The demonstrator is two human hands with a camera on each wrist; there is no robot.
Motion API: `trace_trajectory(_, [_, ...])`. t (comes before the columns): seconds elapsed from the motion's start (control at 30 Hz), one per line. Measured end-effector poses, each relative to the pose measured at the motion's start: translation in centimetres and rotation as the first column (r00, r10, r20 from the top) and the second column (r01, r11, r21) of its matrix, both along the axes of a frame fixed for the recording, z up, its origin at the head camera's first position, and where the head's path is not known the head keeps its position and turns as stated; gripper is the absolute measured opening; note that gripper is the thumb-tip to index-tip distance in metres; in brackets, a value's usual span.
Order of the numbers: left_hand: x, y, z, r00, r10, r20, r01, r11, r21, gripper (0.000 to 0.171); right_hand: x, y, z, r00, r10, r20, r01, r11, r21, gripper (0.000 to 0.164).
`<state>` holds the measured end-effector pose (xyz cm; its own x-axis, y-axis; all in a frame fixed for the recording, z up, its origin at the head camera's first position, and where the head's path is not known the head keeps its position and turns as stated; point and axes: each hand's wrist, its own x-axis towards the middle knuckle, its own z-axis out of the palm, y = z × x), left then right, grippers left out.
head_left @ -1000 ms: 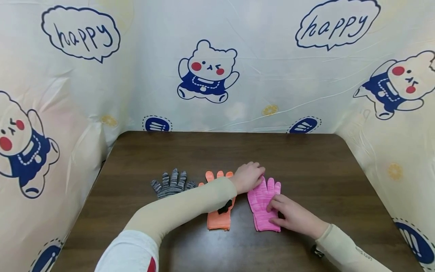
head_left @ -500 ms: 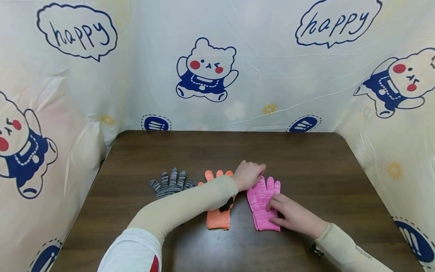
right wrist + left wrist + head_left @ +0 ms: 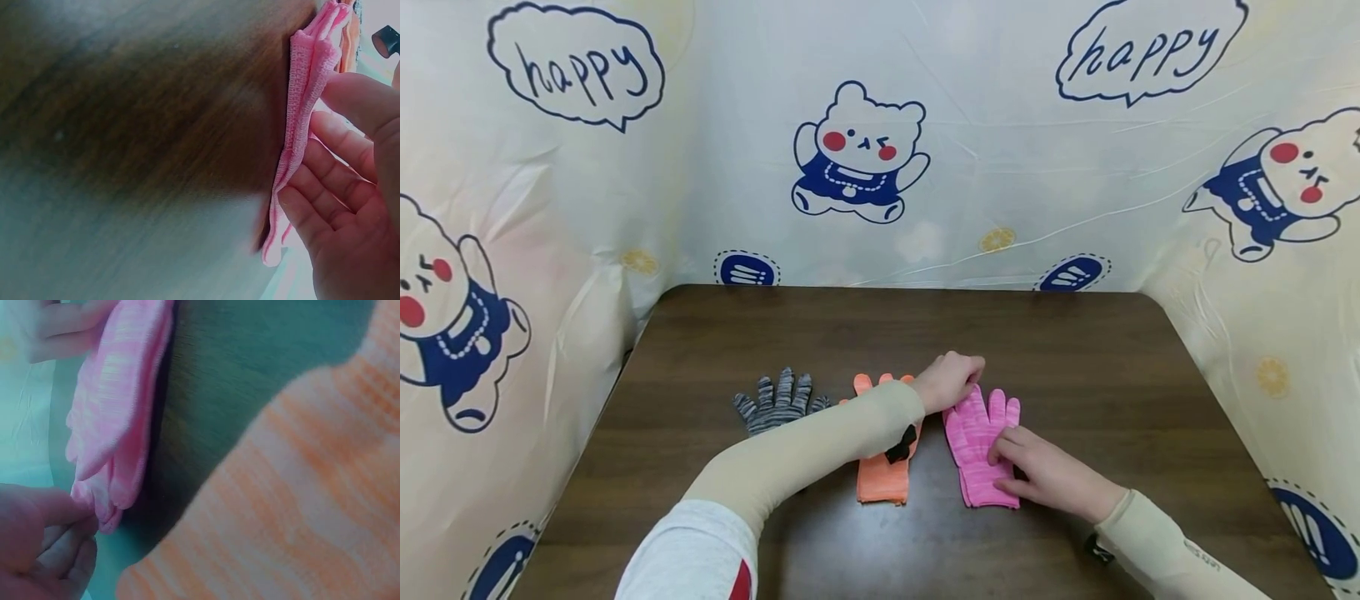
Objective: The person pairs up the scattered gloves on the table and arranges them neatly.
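A pink knitted glove pair (image 3: pixel 973 446), stacked in layers, lies with its fingers toward the far side of the table. My left hand (image 3: pixel 951 382) reaches across to its far end and pinches a pink fingertip; in the left wrist view, thumb and curled fingers (image 3: pixel 69 534) meet at that tip. On the cuff side, my right hand (image 3: pixel 1052 475) rests its loosely bent fingers on the glove's right edge. In the right wrist view those fingers (image 3: pixel 337 181) touch the pink fabric (image 3: pixel 303 94) without closing round it. Orange gloves (image 3: pixel 882 483) lie under my left forearm, partly hidden.
A grey-and-black striped glove (image 3: pixel 778 404) lies at the left, its lower part hidden by my left sleeve (image 3: pixel 805 437). All rest on a dark wooden table (image 3: pixel 1075 350). A printed curtain (image 3: pixel 985 167) surrounds the table's back and sides.
My left hand's fingers have curled in more tightly at the pink fingertip, and the glove's far left edge has shifted slightly left. The right hand stays in place.
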<state>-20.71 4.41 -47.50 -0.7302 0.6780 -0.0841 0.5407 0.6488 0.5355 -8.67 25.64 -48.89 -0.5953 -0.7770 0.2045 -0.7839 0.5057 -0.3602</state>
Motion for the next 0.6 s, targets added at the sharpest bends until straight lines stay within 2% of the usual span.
trace_trajectory(0.13, [0.1,0.4,-0.2,0.999,0.002,-0.051,-0.004,0.999,-0.050,0.014,0.0,0.0,0.0,1.000,0.007,-0.002,-0.007,1.000,-0.003,0.029])
trace_trajectory(0.3, [0.2,0.6,-1.0,0.988,0.017,-0.155,-0.036,0.991,-0.127,0.003,0.1,-0.2,0.1,1.000,0.009,0.007,-0.009,1.000,0.001,0.029])
trace_trajectory(0.47, [0.2,-0.1,-0.7,0.972,0.024,-0.233,-0.076,0.974,-0.215,0.016,0.2,-0.2,0.3,0.999,0.000,0.047,-0.001,1.000,0.018,0.028])
trace_trajectory(0.6, [-0.2,-1.0,-0.5,0.968,-0.018,-0.250,-0.047,0.966,-0.253,0.012,0.2,-0.1,0.3,0.998,-0.005,0.058,0.004,1.000,0.023,0.028])
